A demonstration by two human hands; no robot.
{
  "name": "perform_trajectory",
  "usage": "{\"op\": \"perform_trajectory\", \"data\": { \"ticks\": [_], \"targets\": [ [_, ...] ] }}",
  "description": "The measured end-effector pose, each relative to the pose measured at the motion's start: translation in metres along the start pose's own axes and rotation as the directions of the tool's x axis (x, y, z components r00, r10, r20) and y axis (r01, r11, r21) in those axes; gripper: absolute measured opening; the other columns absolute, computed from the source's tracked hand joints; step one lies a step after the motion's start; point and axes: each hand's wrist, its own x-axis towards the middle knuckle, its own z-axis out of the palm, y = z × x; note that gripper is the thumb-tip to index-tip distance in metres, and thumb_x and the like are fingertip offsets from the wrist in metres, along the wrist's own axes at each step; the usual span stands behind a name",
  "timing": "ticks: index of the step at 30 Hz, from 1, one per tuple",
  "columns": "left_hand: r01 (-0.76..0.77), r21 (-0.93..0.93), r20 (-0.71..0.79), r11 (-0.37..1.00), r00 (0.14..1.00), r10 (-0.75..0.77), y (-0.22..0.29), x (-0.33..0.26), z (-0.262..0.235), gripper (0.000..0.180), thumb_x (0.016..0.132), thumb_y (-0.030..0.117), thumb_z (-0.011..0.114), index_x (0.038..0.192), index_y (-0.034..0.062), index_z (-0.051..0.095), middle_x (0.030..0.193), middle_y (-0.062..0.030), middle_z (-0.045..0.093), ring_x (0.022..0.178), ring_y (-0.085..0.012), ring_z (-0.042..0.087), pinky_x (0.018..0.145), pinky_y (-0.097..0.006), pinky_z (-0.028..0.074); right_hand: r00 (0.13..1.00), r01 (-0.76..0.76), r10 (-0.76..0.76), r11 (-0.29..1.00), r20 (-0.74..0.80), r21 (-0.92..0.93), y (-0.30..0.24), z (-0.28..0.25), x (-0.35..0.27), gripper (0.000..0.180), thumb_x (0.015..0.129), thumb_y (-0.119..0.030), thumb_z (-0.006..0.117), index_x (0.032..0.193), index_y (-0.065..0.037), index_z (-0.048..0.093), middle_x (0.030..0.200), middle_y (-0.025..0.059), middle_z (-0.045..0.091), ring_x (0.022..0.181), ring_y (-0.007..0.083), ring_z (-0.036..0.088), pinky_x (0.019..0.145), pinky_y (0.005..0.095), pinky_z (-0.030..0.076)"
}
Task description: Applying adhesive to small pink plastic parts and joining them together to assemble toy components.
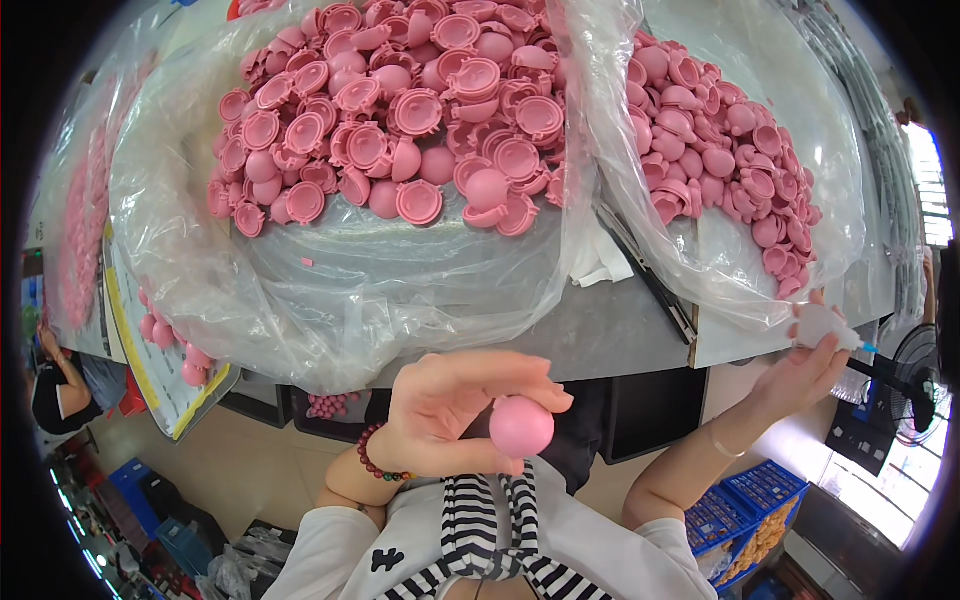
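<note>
Gray worktable [620,330], pink ball [522,428] pinched in left hand [425,408], well apart from right hand [800,375] gripping translucent bottle [830,326]

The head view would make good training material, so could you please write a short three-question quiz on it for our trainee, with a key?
1. Which hand holds the round pink piece?

2. True or false: the bottle in the right hand has a blue tip.

3. Where do the two large heaps of pink pieces lie?
A) in black bins
B) on clear plastic
C) in a blue crate

Key: 1. The left hand; 2. True; 3. B.
</note>
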Motion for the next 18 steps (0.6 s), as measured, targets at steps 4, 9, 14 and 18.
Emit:
{"op": "perform_trajectory", "data": {
  "ticks": [4, 9, 14, 18],
  "targets": [
    [-0.326, 0.368, 0.309, 0.871, 0.926, 0.216, -0.001, 0.010, -0.006, 0.037, 0.058, 0.012, 0.078, 0.089, 0.0014, 0.059, 0.088, -0.0164, 0.061, 0.084, -0.0276, 0.059, 0.080, -0.041, 0.047, 0.947, -0.047, -0.006, 0.987, 0.320, 0.157, -0.031, 0.034, -0.060, 0.049, 0.082, -0.038, 0.051, 0.104, 0.005, 0.044, 0.087, 0.0221, 0.058, 0.075, 0.0246, 0.059, 0.062, 0.0299, 0.049],
    [-0.424, 0.478, 0.315, 0.770, 0.900, 0.300, -0.003, 0.009, -0.001, 0.035, 0.058, 0.014, 0.078, 0.088, 0.0046, 0.061, 0.086, -0.0108, 0.062, 0.080, -0.0241, 0.060, 0.079, -0.039, 0.048, 0.802, -0.223, 0.014, 0.934, 0.597, 0.278, -0.056, 0.075, -0.089, 0.040, 0.083, -0.031, 0.054, 0.098, 0.005, 0.049, 0.089, 0.0163, 0.060, 0.075, 0.0184, 0.056, 0.067, 0.0260, 0.044],
    [-0.481, 0.579, 0.367, 0.658, 0.875, 0.316, -0.003, 0.006, -0.002, 0.041, 0.057, 0.025, 0.080, 0.087, 0.0076, 0.059, 0.081, -0.0080, 0.060, 0.074, -0.0220, 0.057, 0.086, -0.043, 0.044, 0.634, -0.001, -0.033, 0.999, 0.773, 0.043, -0.054, 0.092, -0.089, 0.026, 0.080, -0.022, 0.056, 0.096, -0.001, 0.053, 0.092, 0.0117, 0.058, 0.084, 0.0280, 0.052, 0.082, 0.0352, 0.036],
    [-0.473, 0.569, 0.333, 0.672, 0.880, 0.338, 0.001, 0.005, 0.000, 0.037, 0.058, 0.016, 0.079, 0.089, 0.0055, 0.060, 0.084, -0.0074, 0.061, 0.077, -0.0228, 0.060, 0.081, -0.041, 0.047, 0.553, 0.162, -0.146, 0.985, 0.820, 0.065, -0.049, 0.088, -0.088, 0.026, 0.079, -0.021, 0.058, 0.096, -0.002, 0.052, 0.092, 0.0110, 0.058, 0.077, 0.0266, 0.054, 0.077, 0.0342, 0.039]
  ]
}}
